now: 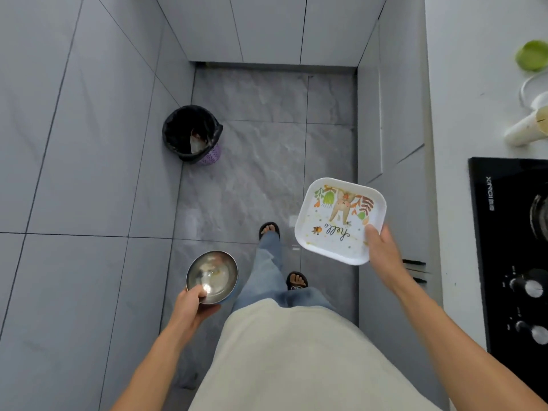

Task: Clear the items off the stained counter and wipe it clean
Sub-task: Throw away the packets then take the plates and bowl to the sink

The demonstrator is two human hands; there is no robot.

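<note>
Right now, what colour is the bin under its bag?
Purple, perforated bin under a black bag; head view.

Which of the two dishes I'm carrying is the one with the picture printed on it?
The square white plate in your right hand; it shows a cartoon animal, leaves and the word hello. The round steel bowl in your left hand is plain metal.

My left hand (189, 304) grips a steel bowl (212, 276) by its near rim, thumb inside. My right hand (382, 247) pinches the near right corner of a square white plate (338, 221) printed with "hello", smeared with crumbs. Far left on the grey floor (267, 161) stands a bin (192, 134) lined in black. The counter (474, 84) and black hob (510, 232) run along the right.
</note>
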